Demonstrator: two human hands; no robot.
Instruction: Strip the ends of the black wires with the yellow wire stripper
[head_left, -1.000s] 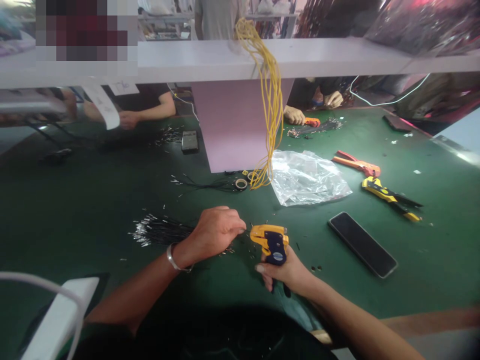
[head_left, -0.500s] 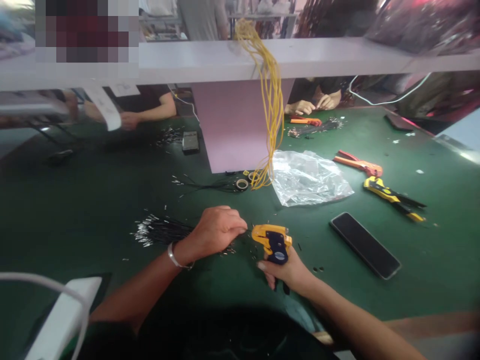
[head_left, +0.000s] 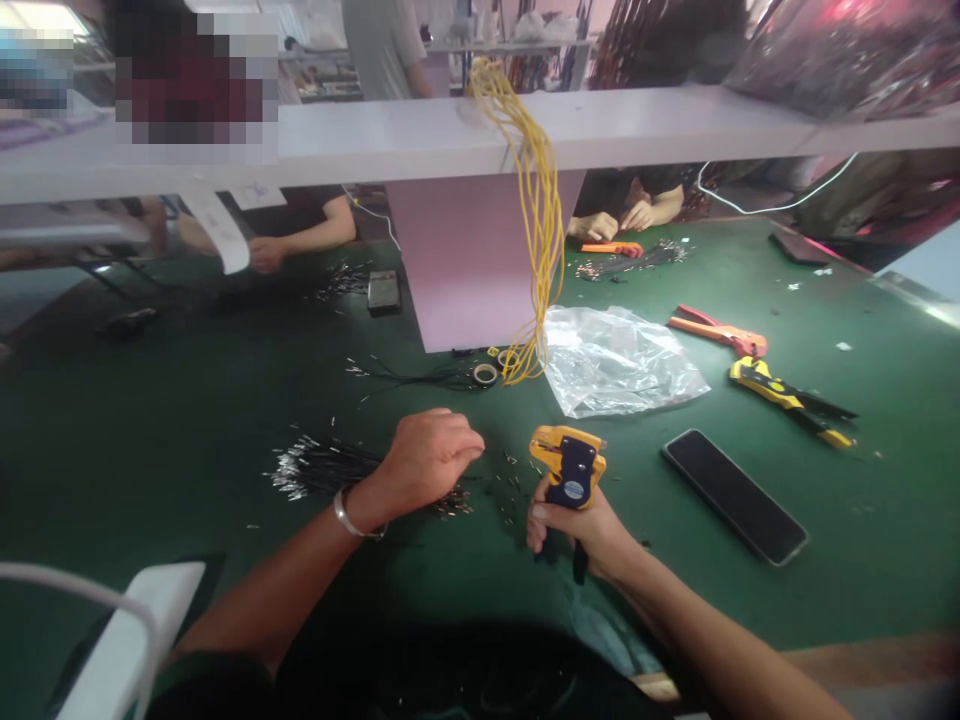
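Observation:
My right hand (head_left: 574,520) grips a yellow and dark blue wire stripper (head_left: 574,468) by its handles, its jaw end upright and facing left. Thumb and fingers pinched together, my left hand (head_left: 435,450) hovers left of the stripper, apart from it; whatever is in the pinch is too small to make out. Under and beside that hand lies a bundle of black wires (head_left: 322,466) with pale ends fanned to the left. Tiny dark offcuts (head_left: 510,485) are scattered on the green tabletop between my hands.
A phone (head_left: 735,495), yellow-black pliers (head_left: 787,395), orange-red pliers (head_left: 720,328) and a clear plastic bag (head_left: 622,360) lie to the right. Yellow wires (head_left: 544,220) hang from the white shelf (head_left: 337,140). Tape rolls (head_left: 484,375) sit mid-table. Co-workers' hands (head_left: 619,220) are across the table.
The wire stripper in my right hand has moved right and slightly up, away from my left hand. The left hand stays almost in place, still pinched.

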